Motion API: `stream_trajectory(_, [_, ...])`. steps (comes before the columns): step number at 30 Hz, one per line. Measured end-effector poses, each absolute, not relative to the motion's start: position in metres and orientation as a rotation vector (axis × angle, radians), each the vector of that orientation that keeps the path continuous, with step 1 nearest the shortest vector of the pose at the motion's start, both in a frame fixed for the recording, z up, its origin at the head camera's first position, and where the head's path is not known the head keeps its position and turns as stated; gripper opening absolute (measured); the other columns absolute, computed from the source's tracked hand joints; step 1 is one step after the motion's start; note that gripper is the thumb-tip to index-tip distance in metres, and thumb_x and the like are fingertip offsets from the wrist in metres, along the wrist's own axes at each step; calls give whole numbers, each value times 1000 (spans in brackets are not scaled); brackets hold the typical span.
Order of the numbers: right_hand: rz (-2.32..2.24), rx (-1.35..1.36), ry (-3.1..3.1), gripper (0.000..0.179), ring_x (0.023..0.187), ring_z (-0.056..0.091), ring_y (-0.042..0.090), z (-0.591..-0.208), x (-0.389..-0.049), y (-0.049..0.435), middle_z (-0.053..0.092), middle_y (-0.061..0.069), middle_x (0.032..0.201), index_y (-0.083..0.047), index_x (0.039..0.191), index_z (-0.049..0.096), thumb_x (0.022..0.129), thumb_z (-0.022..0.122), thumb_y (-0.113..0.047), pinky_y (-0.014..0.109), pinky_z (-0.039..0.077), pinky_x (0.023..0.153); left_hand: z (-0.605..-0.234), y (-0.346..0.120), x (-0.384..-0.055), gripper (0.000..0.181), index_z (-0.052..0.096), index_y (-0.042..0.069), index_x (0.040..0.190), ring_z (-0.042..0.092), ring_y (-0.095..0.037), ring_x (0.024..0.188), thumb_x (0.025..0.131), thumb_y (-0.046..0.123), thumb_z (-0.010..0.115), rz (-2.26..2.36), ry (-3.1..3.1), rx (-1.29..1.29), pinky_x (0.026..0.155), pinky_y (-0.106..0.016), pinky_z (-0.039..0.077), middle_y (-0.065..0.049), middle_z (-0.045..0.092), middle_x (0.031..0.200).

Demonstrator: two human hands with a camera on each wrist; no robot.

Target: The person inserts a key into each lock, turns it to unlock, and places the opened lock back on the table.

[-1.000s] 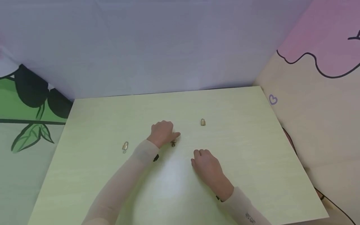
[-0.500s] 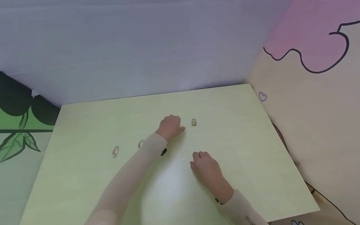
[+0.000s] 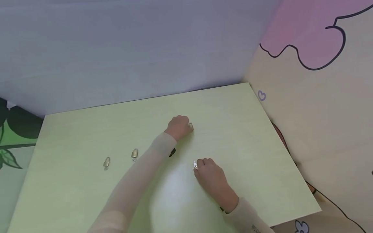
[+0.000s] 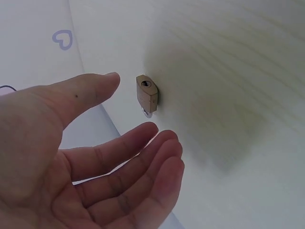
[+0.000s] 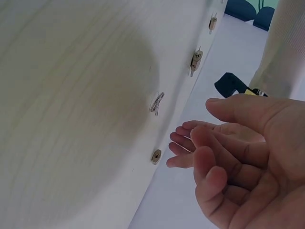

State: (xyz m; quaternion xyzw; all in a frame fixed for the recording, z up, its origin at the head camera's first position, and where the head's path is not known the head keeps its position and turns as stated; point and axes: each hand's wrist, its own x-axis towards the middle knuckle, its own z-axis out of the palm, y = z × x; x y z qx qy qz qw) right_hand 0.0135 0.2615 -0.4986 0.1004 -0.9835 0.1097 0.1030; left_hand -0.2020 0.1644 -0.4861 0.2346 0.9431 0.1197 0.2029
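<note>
My left hand [image 3: 179, 127] is at a brass padlock [image 3: 191, 126] on the table. In the left wrist view its thumb and fingers are spread apart, and the padlock [image 4: 147, 94] lies just beyond the fingertips, keyhole showing. My right hand [image 3: 211, 174] hovers over the table with loosely curled fingers and nothing in them. A small bunch of silver keys [image 3: 195, 164] lies beside its fingertips; the right wrist view shows these keys [image 5: 156, 104] on the bare wood. Two more padlocks lie to the left, a nearer one [image 3: 134, 154] and a farther one [image 3: 107, 163], each with a key in it.
The pale wooden table [image 3: 233, 129] meets a grey-lilac backdrop [image 3: 131, 58] at its far edge. A painted panel [image 3: 306, 113] stands along the right side, with a dark cable [image 3: 335, 200] near the table's right edge.
My left hand has left the middle padlock, now uncovered, and moved right to the rightmost one. The keys beside my right hand have come into view. The head view has swung rightward.
</note>
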Motion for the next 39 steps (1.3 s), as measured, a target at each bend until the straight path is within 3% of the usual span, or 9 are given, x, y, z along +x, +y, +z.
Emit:
stream_trajectory(11, [311,256,-2952,26,61,50,18,-502,12,265,54,4,70,-3,83,61,83,81,-21,25,44,45,-494,182,-214,33,59,8,79,44,-16,59,95,35,66,239,2609,621,54,-30,38,-1,44,66])
stream_trajectory(18, [333,251,-2993,27,59,47,16,-503,11,265,53,4,69,-1,84,61,85,79,-21,23,42,46,-504,185,-218,29,60,9,78,46,-17,59,95,32,65,210,2635,628,53,-31,41,-2,50,68])
stream_trajectory(25, [462,158,-3079,26,64,49,18,-505,12,264,51,4,71,-1,85,59,88,76,-20,27,46,51,-505,185,-218,35,47,12,68,40,-16,55,94,28,64,196,2611,624,48,-29,34,0,39,63])
stream_trajectory(30, [497,159,-3097,25,67,53,20,-501,15,262,55,6,75,0,87,60,88,76,-19,30,49,55,-506,182,-219,33,53,12,71,41,-14,55,93,33,65,184,2597,631,47,-28,34,1,41,63])
stream_trajectory(35, [522,152,-3123,25,66,52,18,-500,13,263,56,6,75,1,88,61,89,75,-20,29,48,54,-498,176,-218,32,58,12,74,41,-14,54,92,37,67,189,2630,640,46,-27,34,2,45,63])
stream_trajectory(39, [538,108,-3152,25,62,47,16,-503,9,266,52,4,71,-1,85,60,90,75,-21,28,44,53,-476,173,-211,37,53,14,70,37,-11,51,91,40,67,176,2639,662,45,-26,31,4,41,59])
